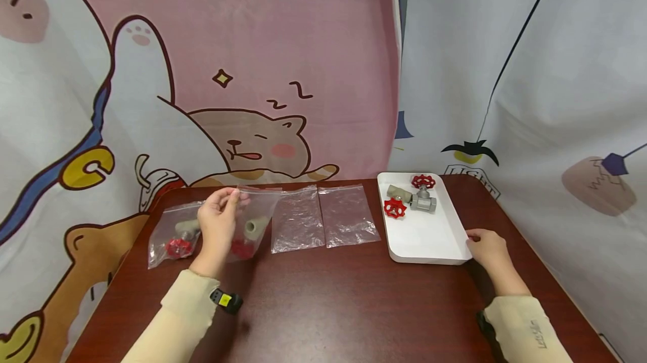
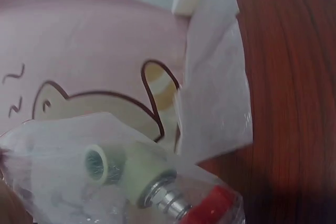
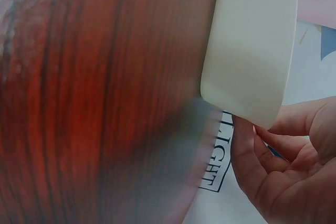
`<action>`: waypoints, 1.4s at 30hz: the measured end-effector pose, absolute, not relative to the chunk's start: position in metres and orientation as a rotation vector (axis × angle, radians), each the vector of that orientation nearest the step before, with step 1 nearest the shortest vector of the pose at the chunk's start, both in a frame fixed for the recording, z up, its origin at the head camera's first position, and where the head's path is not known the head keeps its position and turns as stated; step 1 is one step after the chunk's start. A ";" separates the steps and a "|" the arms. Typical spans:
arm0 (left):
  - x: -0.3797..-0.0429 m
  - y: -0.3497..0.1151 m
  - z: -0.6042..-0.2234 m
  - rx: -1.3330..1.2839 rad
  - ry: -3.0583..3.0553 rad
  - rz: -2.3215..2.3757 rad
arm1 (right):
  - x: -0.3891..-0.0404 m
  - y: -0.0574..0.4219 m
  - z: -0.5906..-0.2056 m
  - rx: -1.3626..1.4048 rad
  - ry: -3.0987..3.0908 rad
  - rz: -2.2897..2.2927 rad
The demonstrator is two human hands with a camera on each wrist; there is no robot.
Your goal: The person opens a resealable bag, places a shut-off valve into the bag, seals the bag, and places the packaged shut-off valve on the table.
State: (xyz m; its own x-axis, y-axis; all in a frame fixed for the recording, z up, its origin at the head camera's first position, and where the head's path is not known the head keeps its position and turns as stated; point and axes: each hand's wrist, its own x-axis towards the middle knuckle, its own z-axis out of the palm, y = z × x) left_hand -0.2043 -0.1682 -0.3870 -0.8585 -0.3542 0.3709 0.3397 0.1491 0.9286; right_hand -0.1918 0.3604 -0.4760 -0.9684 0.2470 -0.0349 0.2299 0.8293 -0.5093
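Over the glossy, wood-grained table (image 1: 323, 307), the left hand (image 1: 218, 221) pinches the top of a limp, clear plastic bag (image 1: 264, 199) holding a tubular beige valve (image 1: 258, 227) with a red wheel (image 1: 242, 249). Opposite, the right hand (image 1: 490, 250) pinches the smooth, round-cornered white tray (image 1: 429, 244), where two red-wheeled valves (image 1: 423, 202) lie.

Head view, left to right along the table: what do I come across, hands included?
Filled bag lying on the table → left hand → filled bag held up → first flat bag → second flat bag → white tray → right hand.
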 end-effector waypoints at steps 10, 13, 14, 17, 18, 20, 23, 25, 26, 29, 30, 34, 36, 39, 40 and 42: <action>-0.245 -0.186 -0.418 0.114 -1.986 -1.605 | -0.193 0.359 -0.475 -0.374 -2.994 0.785; -0.251 -0.186 -0.420 0.124 -2.016 -1.559 | -0.192 0.358 -0.475 -0.386 -2.993 0.794; -0.253 -0.186 -0.420 0.123 -2.022 -1.554 | -0.192 0.358 -0.475 -0.392 -2.993 0.799; -0.256 -0.185 -0.421 0.130 -2.040 -1.550 | -0.191 0.357 -0.475 -0.404 -2.992 0.817; -0.257 -0.185 -0.421 0.134 -2.039 -1.559 | -0.191 0.357 -0.475 -0.408 -2.992 0.823; -0.259 -0.185 -0.423 0.143 -2.046 -1.564 | -0.190 0.357 -0.475 -0.411 -2.991 0.829; -0.261 -0.184 -0.426 0.147 -2.050 -1.572 | -0.189 0.358 -0.476 -0.398 -2.976 0.824; -0.263 -0.183 -0.429 0.149 -2.060 -1.564 | -0.189 0.358 -0.477 -0.388 -2.966 0.819; -0.264 -0.183 -0.430 0.150 -2.064 -1.564 | -0.189 0.358 -0.477 -0.383 -2.961 0.816; -0.266 -0.181 -0.433 0.185 -2.094 -1.525 | -0.189 0.358 -0.478 -0.379 -2.955 0.811; -0.266 -0.181 -0.434 0.196 -2.103 -1.512 | -0.188 0.358 -0.478 -0.378 -2.957 0.813; -0.267 -0.178 -0.437 0.234 -2.137 -1.481 | -0.187 0.358 -0.478 -0.385 -2.967 0.824; -0.268 -0.177 -0.440 0.231 -2.136 -1.490 | -0.187 0.358 -0.478 -0.390 -2.968 0.829; -0.268 -0.176 -0.445 0.233 -2.144 -1.501 | -0.188 0.358 -0.478 -0.389 -2.957 0.824; -0.268 -0.176 -0.446 0.233 -2.145 -1.500 | -0.189 0.359 -0.478 -0.389 -2.956 0.820; -0.268 -0.177 -0.449 0.243 -2.158 -1.473 | -0.190 0.359 -0.478 -0.382 -2.958 0.809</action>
